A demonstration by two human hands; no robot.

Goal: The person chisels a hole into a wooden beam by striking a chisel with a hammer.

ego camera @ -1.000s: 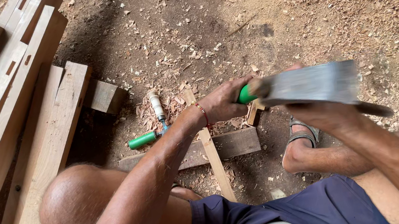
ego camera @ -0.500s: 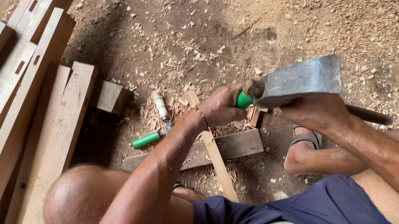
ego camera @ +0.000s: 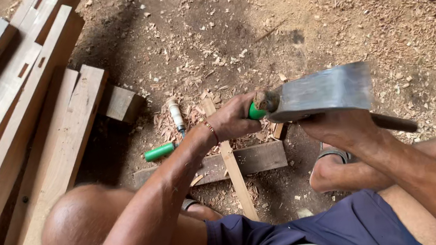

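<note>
My left hand [ego camera: 236, 120] is closed around a green-handled chisel [ego camera: 256, 111] held upright over a thin wooden strip [ego camera: 231, 164]. My right hand [ego camera: 343, 130] grips an axe by its dark handle [ego camera: 398, 123]; the broad grey axe head [ego camera: 322, 92] rests flat-side against the chisel's top. The strip lies across a short dark wooden block [ego camera: 253, 159] on the dirt floor. A sandalled foot [ego camera: 331, 165] rests beside the block.
Several long planks with mortise slots [ego camera: 3, 111] are stacked at the left. A small wood offcut [ego camera: 123, 103], a loose green-handled tool [ego camera: 159, 152] and a pale small handle [ego camera: 175, 113] lie among wood chips. Sawdust covers the ground at the right.
The axe head has come down and left onto the chisel's top. My left hand has stayed on the chisel over the strip.
</note>
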